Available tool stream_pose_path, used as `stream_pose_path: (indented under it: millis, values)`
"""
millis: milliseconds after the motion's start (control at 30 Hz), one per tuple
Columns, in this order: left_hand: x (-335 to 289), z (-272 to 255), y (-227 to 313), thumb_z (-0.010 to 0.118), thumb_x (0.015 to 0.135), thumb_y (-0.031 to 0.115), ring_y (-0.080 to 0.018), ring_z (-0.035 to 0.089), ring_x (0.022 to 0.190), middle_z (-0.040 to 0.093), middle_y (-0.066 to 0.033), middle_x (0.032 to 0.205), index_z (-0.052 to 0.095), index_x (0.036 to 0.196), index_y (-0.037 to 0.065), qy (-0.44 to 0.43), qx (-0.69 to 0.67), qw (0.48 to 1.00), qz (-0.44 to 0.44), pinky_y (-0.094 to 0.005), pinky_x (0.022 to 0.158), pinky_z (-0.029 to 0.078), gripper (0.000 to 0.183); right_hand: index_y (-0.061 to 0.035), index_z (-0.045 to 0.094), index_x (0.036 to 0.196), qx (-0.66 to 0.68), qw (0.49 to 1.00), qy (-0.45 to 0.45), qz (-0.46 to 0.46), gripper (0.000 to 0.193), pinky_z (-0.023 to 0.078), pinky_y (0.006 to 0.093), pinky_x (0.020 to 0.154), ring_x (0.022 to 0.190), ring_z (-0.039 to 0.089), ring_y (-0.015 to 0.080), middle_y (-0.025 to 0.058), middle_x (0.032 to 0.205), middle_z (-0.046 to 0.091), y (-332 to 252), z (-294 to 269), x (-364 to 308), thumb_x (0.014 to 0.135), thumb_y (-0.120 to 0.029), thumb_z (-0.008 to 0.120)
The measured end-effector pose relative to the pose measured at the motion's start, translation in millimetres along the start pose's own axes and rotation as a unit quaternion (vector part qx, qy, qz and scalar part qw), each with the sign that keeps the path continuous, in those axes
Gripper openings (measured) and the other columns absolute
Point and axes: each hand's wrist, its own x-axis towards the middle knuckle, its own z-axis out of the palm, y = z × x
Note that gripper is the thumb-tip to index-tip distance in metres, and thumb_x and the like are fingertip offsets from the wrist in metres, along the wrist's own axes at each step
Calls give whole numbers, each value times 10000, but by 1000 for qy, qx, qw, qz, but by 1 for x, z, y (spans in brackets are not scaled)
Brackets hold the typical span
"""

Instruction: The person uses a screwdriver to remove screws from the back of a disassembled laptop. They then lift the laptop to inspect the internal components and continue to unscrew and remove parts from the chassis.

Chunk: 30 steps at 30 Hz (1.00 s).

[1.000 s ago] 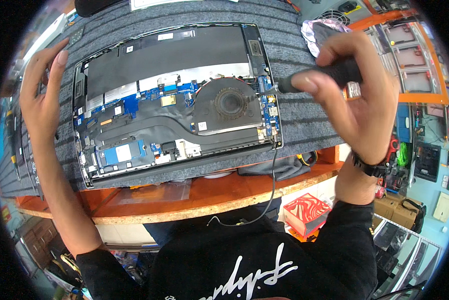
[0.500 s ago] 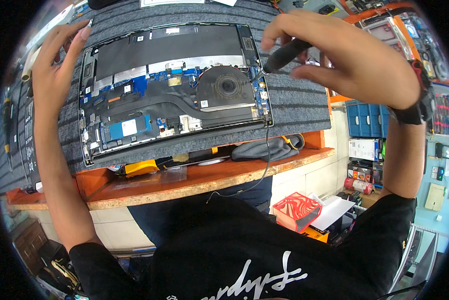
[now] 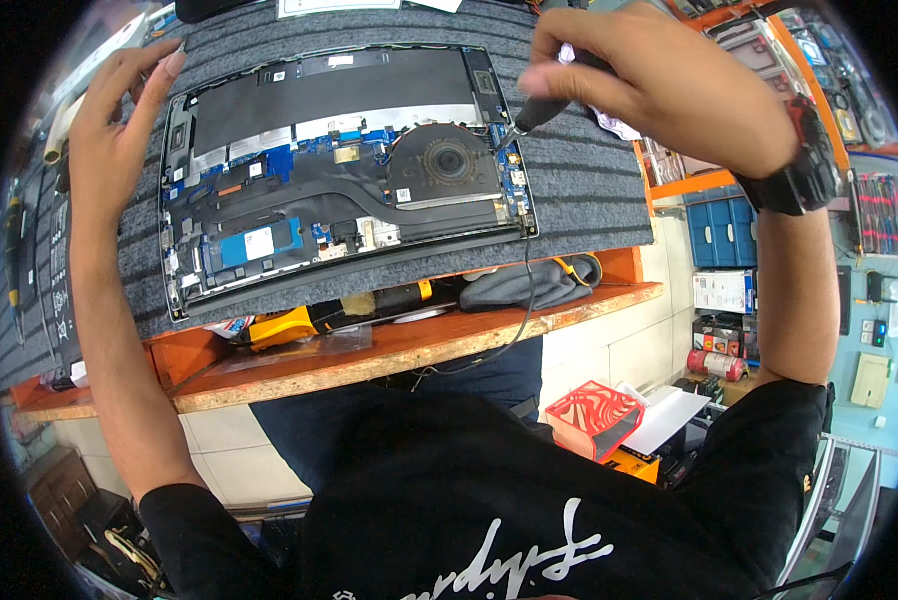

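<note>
An opened laptop [image 3: 269, 190] lies on the ribbed grey mat with its inside facing up. Its round cooling fan [image 3: 449, 160] sits right of the middle, and a blue drive [image 3: 261, 243] lies at the near left. My right hand [image 3: 659, 85] is closed around a black-handled screwdriver [image 3: 541, 112]. The tool slants down so that its tip meets the right edge of the laptop, beside the fan. Left of the laptop, my left hand [image 3: 119, 110] is raised with thumb and fingers pinched together. What they hold, if anything, is too small to make out.
The grey mat [image 3: 589, 200] covers the bench. Below it, an orange shelf [image 3: 389, 352] holds yellow-and-black tools [image 3: 281, 328] and a grey cloth [image 3: 524, 287]. A thin cable [image 3: 531, 300] hangs over the front edge. Blue drawers [image 3: 721, 232] stand at the right.
My right hand has turned and shifted a little left and up, and the screwdriver now stands steeper at the laptop's right edge. My left hand has hardly moved.
</note>
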Motion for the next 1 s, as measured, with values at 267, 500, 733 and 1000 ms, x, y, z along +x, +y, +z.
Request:
stream_pose_path:
  millis: [267, 500, 733, 1000]
  values:
    - [1, 2, 4, 686, 1017, 255, -123, 627, 976, 697, -39, 1049, 738, 1199, 43, -5, -12, 1000, -2, -257, 876, 466, 285, -61, 628, 1162, -33, 999, -12, 10, 180, 536, 423, 782, 926, 667, 317, 144, 1079, 643, 4, -4, 3, 987, -100, 605]
    - [1, 2, 5, 696, 1010, 247, -113, 609, 934, 695, -31, 1033, 745, 1181, 32, 3, -28, 1000, 0, -250, 826, 457, 279, -49, 680, 1106, -68, 983, 151, -74, 160, 545, 356, 715, 832, 684, 247, 88, 937, 660, 26, 34, 11, 982, -149, 693]
    - [2, 0, 8, 673, 1024, 248, -101, 603, 954, 685, -32, 1060, 742, 1213, 39, -7, -12, 1000, -22, -228, 812, 438, 290, -67, 683, 1141, -24, 973, 178, -148, 225, 552, 349, 767, 899, 699, 237, 92, 1007, 691, 45, 44, 14, 935, -134, 742]
    - [2, 1, 19, 689, 1006, 209, -121, 583, 897, 651, -42, 1005, 728, 1205, 14, 5, -31, 999, -7, -240, 831, 449, 281, -75, 685, 1154, -66, 981, 162, -77, 240, 563, 355, 795, 944, 689, 252, 95, 1062, 683, 44, 43, 11, 920, -85, 738]
